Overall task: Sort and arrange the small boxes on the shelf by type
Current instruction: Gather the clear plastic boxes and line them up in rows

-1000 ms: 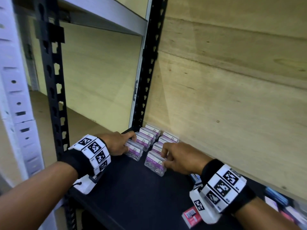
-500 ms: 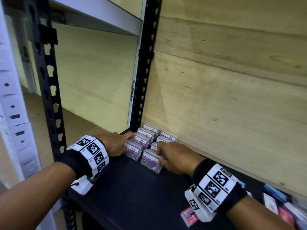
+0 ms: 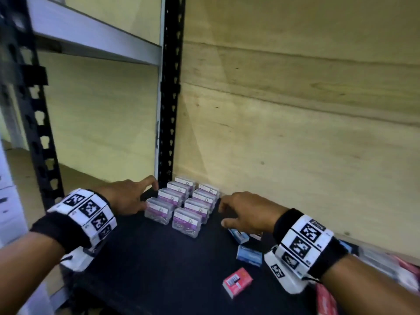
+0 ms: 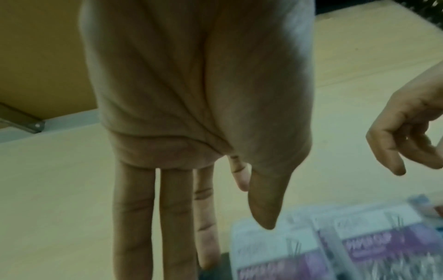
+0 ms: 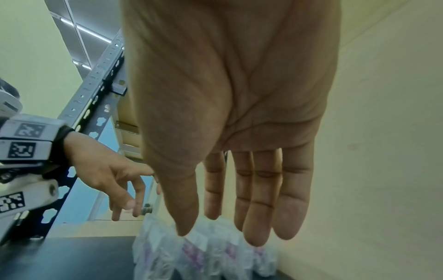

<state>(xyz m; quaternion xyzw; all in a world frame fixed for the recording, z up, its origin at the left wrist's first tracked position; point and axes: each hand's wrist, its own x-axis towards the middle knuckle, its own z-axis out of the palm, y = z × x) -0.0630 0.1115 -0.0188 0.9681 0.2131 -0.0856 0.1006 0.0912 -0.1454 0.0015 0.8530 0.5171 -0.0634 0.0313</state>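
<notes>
Several clear boxes with purple labels (image 3: 181, 205) stand in two neat rows in the back left corner of the black shelf (image 3: 141, 269). My left hand (image 3: 134, 198) lies against the left side of the rows, fingers straight, holding nothing (image 4: 167, 217). My right hand (image 3: 243, 212) hovers just right of the rows, apart from them, fingers relaxed and empty (image 5: 239, 217). The purple-labelled boxes (image 5: 203, 255) sit below its fingertips. Two blue boxes (image 3: 248, 255) and a red box (image 3: 237, 281) lie loose near my right wrist.
A black slotted upright (image 3: 169, 98) stands in the corner behind the rows. A plywood wall (image 3: 295, 121) closes the back. More red and blue boxes (image 3: 397, 269) lie blurred at the far right. A grey shelf (image 3: 91, 39) hangs above on the left.
My right hand let go of the front purple-labelled box and drew back to the right. The left hand stayed at the rows' left side. The loose blue boxes came into sight.
</notes>
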